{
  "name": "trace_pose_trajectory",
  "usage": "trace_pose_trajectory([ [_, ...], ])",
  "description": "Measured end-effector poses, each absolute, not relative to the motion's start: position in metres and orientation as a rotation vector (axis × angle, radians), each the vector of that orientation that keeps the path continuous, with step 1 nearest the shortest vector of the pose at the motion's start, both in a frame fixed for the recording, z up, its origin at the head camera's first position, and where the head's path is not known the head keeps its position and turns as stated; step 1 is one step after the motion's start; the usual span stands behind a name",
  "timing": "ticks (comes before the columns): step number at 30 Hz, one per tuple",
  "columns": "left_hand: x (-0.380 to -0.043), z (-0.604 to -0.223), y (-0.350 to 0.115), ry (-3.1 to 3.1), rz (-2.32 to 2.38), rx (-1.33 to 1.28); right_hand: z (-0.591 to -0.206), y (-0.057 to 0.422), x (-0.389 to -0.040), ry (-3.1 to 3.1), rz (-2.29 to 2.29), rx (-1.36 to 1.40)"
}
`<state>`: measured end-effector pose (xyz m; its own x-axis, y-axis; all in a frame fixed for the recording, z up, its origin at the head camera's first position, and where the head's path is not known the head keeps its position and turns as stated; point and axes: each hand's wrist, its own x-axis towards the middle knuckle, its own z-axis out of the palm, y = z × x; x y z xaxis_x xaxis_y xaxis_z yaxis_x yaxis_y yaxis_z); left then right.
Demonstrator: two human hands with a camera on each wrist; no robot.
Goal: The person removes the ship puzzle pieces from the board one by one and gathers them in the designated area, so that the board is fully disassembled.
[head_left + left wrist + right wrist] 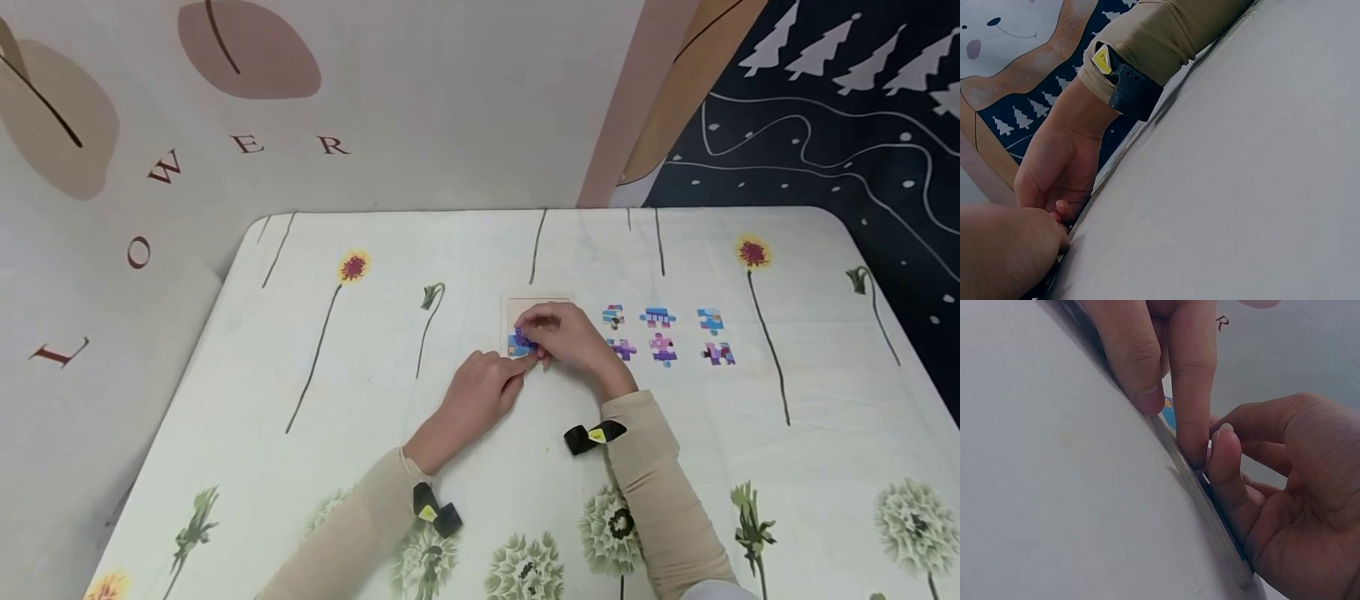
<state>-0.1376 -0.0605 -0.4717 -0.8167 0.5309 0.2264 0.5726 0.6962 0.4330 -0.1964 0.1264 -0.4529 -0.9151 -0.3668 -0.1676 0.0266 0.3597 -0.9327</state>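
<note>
A shallow square puzzle tray (505,312) lies on the table, with a blue puzzle piece (514,347) in its near left corner. Over that corner my right hand (570,337) pinches a purple puzzle piece (521,336), partly hidden by the fingers. My left hand (480,392) reaches in from the near left. Its extended index finger presses at the tray's near edge, and its thumb (1146,394) touches the tray's side in the right wrist view. The left wrist view shows both hands close together, the work itself hidden.
Right of the tray lie several loose puzzle pieces in two rows, among them a blue one (657,317) and a pink one (663,348). A flower-print cloth (360,333) covers the table. Each wrist wears a black camera (592,437).
</note>
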Motion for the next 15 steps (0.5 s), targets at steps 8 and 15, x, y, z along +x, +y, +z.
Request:
trace_pose_trajectory([
  [8,-0.1375,-0.4721,-0.0602,-2.815,-0.762,-0.911,-0.453,0.1283,-0.1963,2.249,-1.598,-0.343],
  [15,-0.1376,-0.472,-0.0603,-2.815,-0.756,-0.912,-0.4559,0.1297,-0.1971,2.221,-1.618,-0.356],
])
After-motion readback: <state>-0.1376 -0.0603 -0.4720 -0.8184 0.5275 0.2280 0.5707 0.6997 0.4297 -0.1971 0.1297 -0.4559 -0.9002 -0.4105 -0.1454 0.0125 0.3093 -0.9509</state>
